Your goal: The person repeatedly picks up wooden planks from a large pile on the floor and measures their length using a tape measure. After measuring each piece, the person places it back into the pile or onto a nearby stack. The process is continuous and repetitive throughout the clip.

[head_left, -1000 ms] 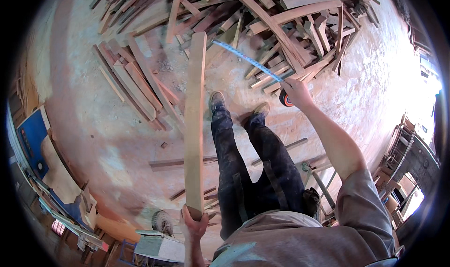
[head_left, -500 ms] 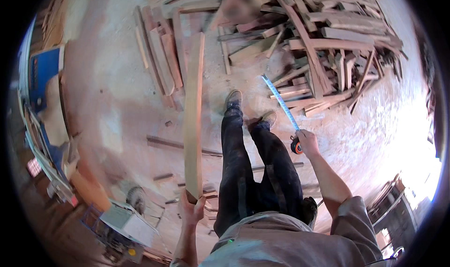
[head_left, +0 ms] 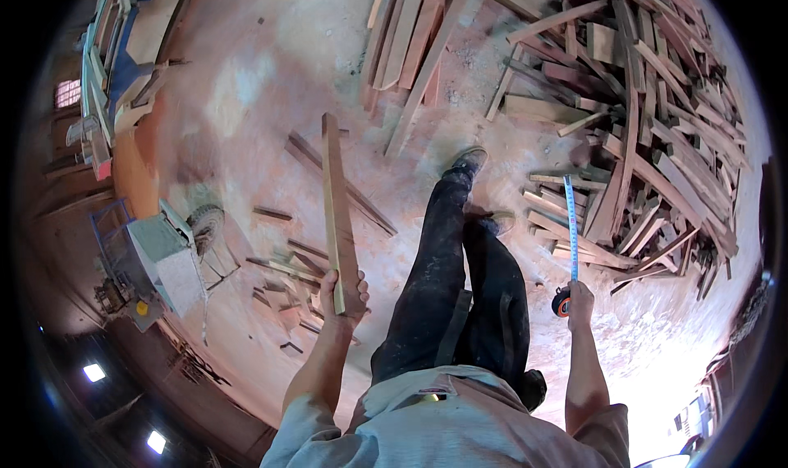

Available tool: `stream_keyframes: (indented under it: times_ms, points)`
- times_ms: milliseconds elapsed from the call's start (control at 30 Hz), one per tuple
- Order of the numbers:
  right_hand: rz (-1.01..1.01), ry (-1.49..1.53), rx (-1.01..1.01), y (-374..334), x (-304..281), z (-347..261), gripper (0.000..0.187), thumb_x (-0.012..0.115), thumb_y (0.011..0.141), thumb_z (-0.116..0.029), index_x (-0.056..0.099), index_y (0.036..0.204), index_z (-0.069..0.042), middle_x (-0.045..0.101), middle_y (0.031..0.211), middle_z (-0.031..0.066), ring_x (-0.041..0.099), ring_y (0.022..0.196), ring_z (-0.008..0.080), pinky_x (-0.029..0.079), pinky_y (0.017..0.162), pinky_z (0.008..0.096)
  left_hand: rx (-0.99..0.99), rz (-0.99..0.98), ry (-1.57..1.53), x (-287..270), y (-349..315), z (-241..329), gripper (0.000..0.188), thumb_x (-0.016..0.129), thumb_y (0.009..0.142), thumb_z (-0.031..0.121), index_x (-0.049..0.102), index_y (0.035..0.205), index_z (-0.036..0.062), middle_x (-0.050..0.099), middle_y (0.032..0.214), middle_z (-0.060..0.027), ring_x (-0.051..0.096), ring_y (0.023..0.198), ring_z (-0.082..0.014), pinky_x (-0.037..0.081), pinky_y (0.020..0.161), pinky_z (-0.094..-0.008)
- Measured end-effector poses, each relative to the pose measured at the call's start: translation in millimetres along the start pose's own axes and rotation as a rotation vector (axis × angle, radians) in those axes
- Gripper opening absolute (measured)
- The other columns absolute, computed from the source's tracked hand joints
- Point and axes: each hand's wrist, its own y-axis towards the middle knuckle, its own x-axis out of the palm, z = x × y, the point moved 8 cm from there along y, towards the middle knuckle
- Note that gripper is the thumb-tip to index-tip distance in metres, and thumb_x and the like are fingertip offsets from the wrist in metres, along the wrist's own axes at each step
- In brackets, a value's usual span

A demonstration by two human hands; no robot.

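Note:
My left hand (head_left: pixel 349 294) is wrapped round the near end of a long wooden beam (head_left: pixel 336 197), which points away from me, tilted slightly to the left. Over on the right, my right hand (head_left: pixel 581 297) grips a tape measure (head_left: pixel 561 302) with a dark and orange case. Its white-blue blade (head_left: pixel 572 222) is pulled out a short way and points ahead, its far end over the edge of the wood pile. Part of the case is hidden by the fingers. The beam and the blade are apart, with my legs (head_left: pixel 431 263) between them.
A big heap of cut timber (head_left: pixel 648 148) covers the far right. Several planks (head_left: pixel 410 49) lie side by side ahead, and loose offcuts (head_left: pixel 287 279) are scattered at the left. A grey metal machine (head_left: pixel 164 259) with a wheel (head_left: pixel 205 226) stands further left.
My view has swung left, so the timber heap now sits further right. The beam looks shorter. Both hands keep their hold, and my feet appear in a different stance.

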Motion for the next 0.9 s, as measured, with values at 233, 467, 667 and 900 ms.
stream_keyframes:
  times_ms: [233,467,667,900]
  points:
    - [-0.049,-0.038,-0.041,4,8,-32,0.027,0.055,0.094,-0.021,0.067,0.092,0.002,0.068,0.077,0.0088,0.059,0.069,0.0135,0.046,0.068,0.0285,0.151,0.290,0.194,-78,56,41,0.035,0.062,0.084,0.036,0.055,0.098,0.0049,0.060,0.078,-0.0107,0.060,0.059,-0.0226,0.050,0.048,-0.0340]
    - [-0.061,-0.152,-0.094,7,11,-39,0.028,0.055,0.094,-0.022,0.066,0.089,0.003,0.067,0.079,0.0082,0.058,0.070,0.0133,0.046,0.068,0.0288,0.263,0.556,0.424,-121,113,67,0.026,0.064,0.084,0.032,0.058,0.086,0.0067,0.055,0.063,-0.0070,0.053,0.043,-0.0210,0.040,0.033,-0.0333]
    - [-0.072,-0.203,-0.096,7,12,-28,0.030,0.053,0.095,-0.023,0.065,0.089,0.004,0.066,0.079,0.0086,0.059,0.071,0.0140,0.046,0.068,0.0296,0.279,0.611,0.504,-152,142,78,0.028,0.065,0.084,0.034,0.061,0.086,0.0066,0.052,0.060,-0.0038,0.050,0.043,-0.0183,0.040,0.034,-0.0335]
    - [-0.091,-0.220,-0.082,7,19,-32,0.031,0.051,0.095,-0.024,0.064,0.088,0.004,0.063,0.076,0.0075,0.056,0.068,0.0134,0.045,0.066,0.0296,0.226,0.662,0.797,-176,167,68,0.039,0.064,0.080,0.037,0.064,0.094,0.0003,0.062,0.076,-0.0092,0.060,0.063,-0.0184,0.048,0.048,-0.0366]
